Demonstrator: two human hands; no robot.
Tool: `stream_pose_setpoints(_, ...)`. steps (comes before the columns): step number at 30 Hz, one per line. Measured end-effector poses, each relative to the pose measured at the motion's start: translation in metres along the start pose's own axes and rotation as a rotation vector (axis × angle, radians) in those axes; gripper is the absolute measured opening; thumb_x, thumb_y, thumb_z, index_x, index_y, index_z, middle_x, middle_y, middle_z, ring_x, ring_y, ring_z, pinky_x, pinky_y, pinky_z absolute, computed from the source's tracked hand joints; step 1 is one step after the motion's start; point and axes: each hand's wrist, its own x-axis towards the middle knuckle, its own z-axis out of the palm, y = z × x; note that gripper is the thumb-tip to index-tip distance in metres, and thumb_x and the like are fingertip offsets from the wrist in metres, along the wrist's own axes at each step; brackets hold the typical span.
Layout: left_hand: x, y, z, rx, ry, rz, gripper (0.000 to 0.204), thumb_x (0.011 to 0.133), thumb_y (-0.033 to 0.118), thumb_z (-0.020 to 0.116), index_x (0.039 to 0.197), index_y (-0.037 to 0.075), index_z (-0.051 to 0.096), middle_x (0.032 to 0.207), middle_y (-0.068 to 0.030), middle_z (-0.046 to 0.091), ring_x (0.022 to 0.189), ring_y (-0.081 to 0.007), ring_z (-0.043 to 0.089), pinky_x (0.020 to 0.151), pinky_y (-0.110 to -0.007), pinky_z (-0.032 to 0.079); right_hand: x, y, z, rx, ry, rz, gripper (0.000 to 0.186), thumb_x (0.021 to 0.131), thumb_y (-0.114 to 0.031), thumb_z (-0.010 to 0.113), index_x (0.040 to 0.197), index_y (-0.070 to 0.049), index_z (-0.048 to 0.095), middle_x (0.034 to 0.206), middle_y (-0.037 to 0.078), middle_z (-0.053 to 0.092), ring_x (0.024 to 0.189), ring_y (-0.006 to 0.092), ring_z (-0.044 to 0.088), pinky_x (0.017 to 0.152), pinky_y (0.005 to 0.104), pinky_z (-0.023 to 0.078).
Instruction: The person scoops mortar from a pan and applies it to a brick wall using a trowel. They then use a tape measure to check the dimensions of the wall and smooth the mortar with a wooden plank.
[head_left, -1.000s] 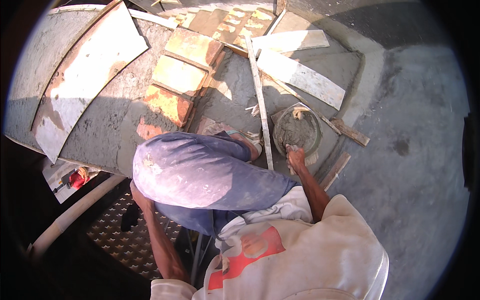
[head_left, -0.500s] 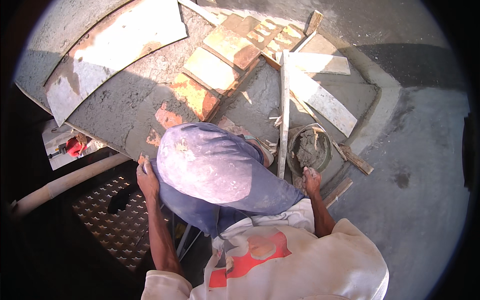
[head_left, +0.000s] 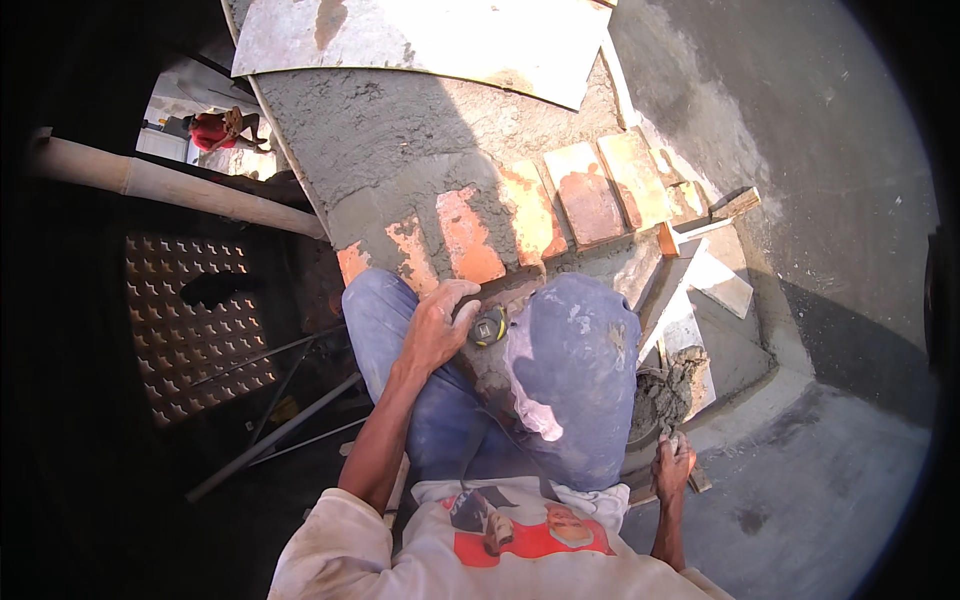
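My left hand (head_left: 440,320) rests by my left knee, fingers bent but apart, beside a yellow-and-black tape measure (head_left: 488,325). My right hand (head_left: 674,460) grips a trowel by its handle; the blade is hidden under a lump of wet mortar (head_left: 685,380), raised over a round bucket of mortar (head_left: 648,405). Ahead of my knees runs a curved row of red-orange bricks (head_left: 585,200), some smeared with grey mortar, bedded on a rough mortar surface (head_left: 340,120).
Pale boards (head_left: 720,275) lie right of my knees, beside a grey concrete wall (head_left: 830,120). A curved white sheet (head_left: 420,35) covers the mortar's far side. At left are a bamboo pole (head_left: 190,190), dark metal bars and a drop, with a person in red (head_left: 210,130) below.
My view has turned toward the left. My left hand has moved up beside the tape measure, and my right hand has lifted a load of mortar on the trowel from the bucket.
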Motion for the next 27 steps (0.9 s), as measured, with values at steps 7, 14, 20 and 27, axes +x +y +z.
stream_pose_setpoints(7,-0.003,-0.001,0.031,0.080,-0.420,-0.184,0.010,0.092,0.011,0.071,0.100,0.005,0.073,0.099,-0.0131,0.075,0.095,-0.0343,0.071,0.083,-0.044,0.055,0.088,-0.149,0.088,0.337,-0.198,-0.038,0.016,0.101,-0.013,0.063,0.112,-0.002,0.064,0.080,-0.002,0.058,0.063,0.0049,0.051,0.053,0.0251,0.041)
stream_pose_setpoints(14,-0.004,-0.009,0.047,-0.047,-0.551,-0.335,0.012,0.092,0.016,0.075,0.092,0.004,0.072,0.092,-0.0189,0.074,0.093,-0.0365,0.073,0.077,-0.046,0.054,0.125,-0.285,0.218,0.069,-0.245,-0.198,0.041,0.095,-0.018,0.070,0.126,0.010,0.064,0.099,0.018,0.072,0.080,0.0208,0.066,0.074,0.0358,0.053)
stream_pose_setpoints(20,0.008,-0.007,0.093,-1.009,-0.239,-0.667,0.030,0.102,0.018,0.058,0.124,-0.001,0.062,0.124,-0.0136,0.071,0.113,-0.0260,0.069,0.099,-0.041,0.053,0.161,-0.281,0.273,-0.156,-0.043,-0.708,0.043,0.096,-0.016,0.068,0.128,0.012,0.060,0.108,0.036,0.069,0.102,0.0502,0.068,0.086,0.0509,0.054)
stream_pose_setpoints(27,0.054,-0.015,0.183,-2.096,-0.141,-0.945,0.040,0.095,0.019,0.050,0.127,-0.006,0.051,0.134,-0.0211,0.060,0.128,-0.0342,0.057,0.116,-0.047,0.042,0.147,-0.306,0.235,-0.345,-0.228,-0.519,0.045,0.096,-0.016,0.067,0.127,0.015,0.059,0.111,0.040,0.068,0.110,0.0536,0.067,0.090,0.0521,0.054)
